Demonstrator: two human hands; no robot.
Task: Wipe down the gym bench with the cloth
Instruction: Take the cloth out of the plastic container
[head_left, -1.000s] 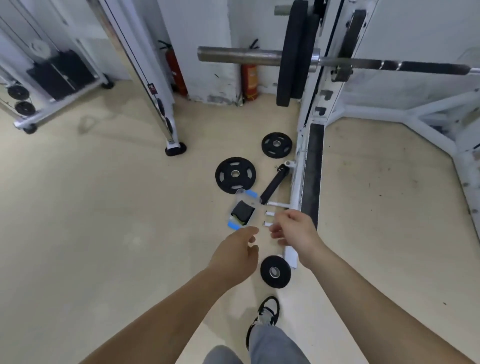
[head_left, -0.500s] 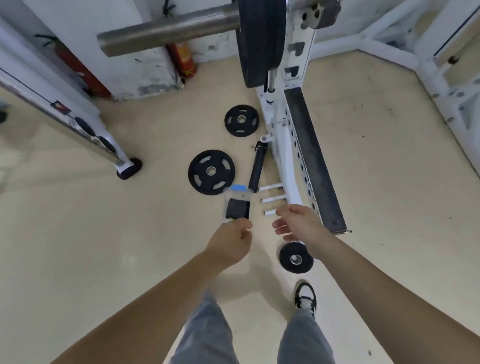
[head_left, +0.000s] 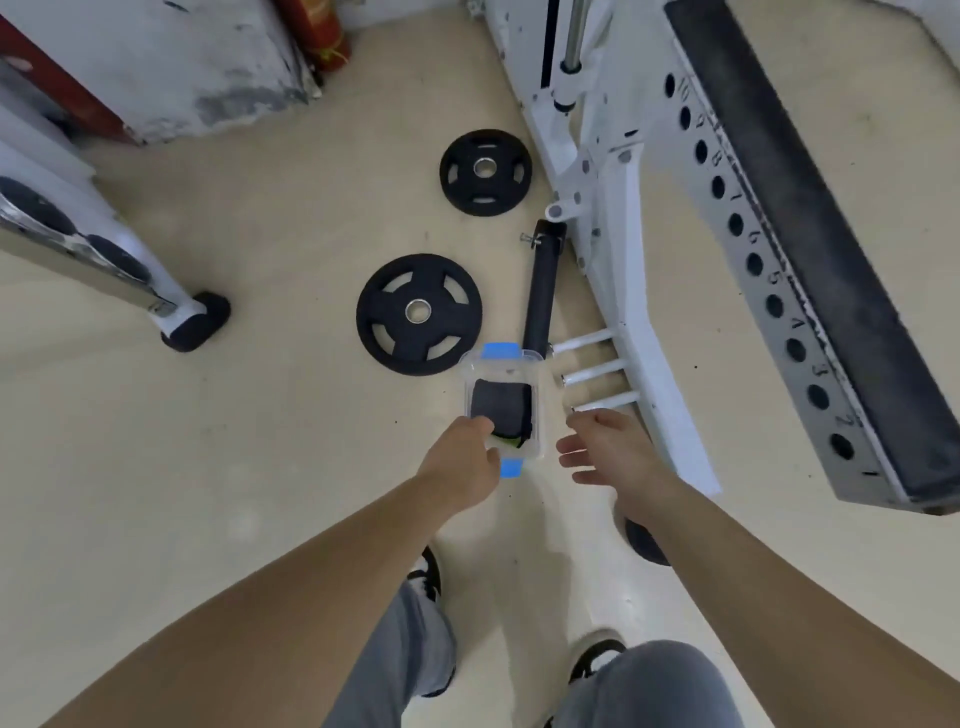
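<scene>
Floor (head_left: 249, 467): pale beige, carrying everything here.
Rack (head_left: 636, 291): white metal frame on the right, with a row of numbered holes and a long black strip (head_left: 831, 270) along its far side.
Large weight plate (head_left: 418, 313): black, lying flat on the floor, just left of the box's far end.
Small weight plate (head_left: 485, 172): black, flat on the floor, farther off, near the rack's foot.
Roller (head_left: 540, 291): black cylinder lying on the floor between the large plate and the rack, its near end by the box.
Box (head_left: 538, 400): clear plastic with blue clips at both ends, on the floor between the two hands, beside three white pegs (head_left: 592, 371) on the rack.
Left hand (head_left: 460, 465): at the box's near left corner, fingers curled over the rim; whether they grip the cloth or the box cannot be told.
Right hand (head_left: 608, 449): just right of the box, not touching it, fingers (head_left: 571, 447) spread apart and holding nothing.
Cloth (head_left: 501, 408): dark, folded, inside the box; its near edge lies right at the left fingers, and it is apart from the right ones.
</scene>
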